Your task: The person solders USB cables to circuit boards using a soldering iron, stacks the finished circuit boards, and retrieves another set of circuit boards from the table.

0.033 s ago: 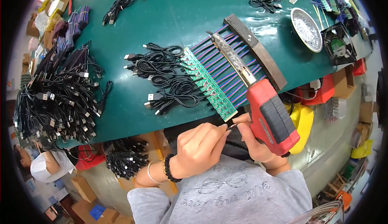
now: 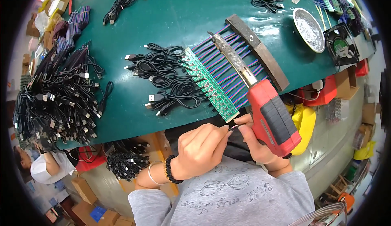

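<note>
Left hand [image 2: 202, 149] closed, pinching thin wire end at near tip of green circuit-board strip [image 2: 209, 84]. Right hand [image 2: 255, 144] gripped red soldering gun [image 2: 272, 118], just right of left hand. Strip ran away from hands, up-left across desk [image 2: 171, 18]; gun barrel lay across coloured wires [image 2: 228, 65] beside it. Left hand nearer strip end.

One red soldering gun [image 2: 272, 118]. One green circuit-board strip [image 2: 209, 85], at nine o'clock of the gun's long tip. One dark clamp bar [image 2: 257, 50] across the striped wires. One round metal dish [image 2: 308, 29] and one small black fan [image 2: 341, 45] at two o'clock on the desk [image 2: 183, 6]. Black cables too many to count.
</note>
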Demonstrator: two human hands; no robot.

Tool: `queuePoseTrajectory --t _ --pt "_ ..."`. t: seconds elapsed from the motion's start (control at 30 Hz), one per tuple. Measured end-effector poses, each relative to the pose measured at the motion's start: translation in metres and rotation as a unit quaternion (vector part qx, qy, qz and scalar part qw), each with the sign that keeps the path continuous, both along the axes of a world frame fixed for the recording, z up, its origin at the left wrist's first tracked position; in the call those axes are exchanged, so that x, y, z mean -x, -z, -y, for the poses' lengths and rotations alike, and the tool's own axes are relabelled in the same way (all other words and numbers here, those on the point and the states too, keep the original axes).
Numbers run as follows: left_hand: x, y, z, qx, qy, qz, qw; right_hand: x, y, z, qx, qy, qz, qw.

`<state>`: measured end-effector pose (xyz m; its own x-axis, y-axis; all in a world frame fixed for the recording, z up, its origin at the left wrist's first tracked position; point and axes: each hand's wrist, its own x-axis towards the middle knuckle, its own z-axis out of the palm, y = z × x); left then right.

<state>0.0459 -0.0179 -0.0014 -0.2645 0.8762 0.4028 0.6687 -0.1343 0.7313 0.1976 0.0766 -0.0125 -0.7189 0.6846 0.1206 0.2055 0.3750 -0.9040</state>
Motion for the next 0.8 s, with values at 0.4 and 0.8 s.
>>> queuePoseTrajectory --t 0.4,0.8 --pt "-0.007 0.019 -0.002 -0.069 0.006 -0.031 0.997 -0.002 0.004 -0.004 -0.04 -0.018 0.014 0.999" --pt "0.004 0.017 -0.006 -0.085 -0.005 -0.091 0.992 -0.002 0.0 0.001 0.096 0.001 0.049 0.994"
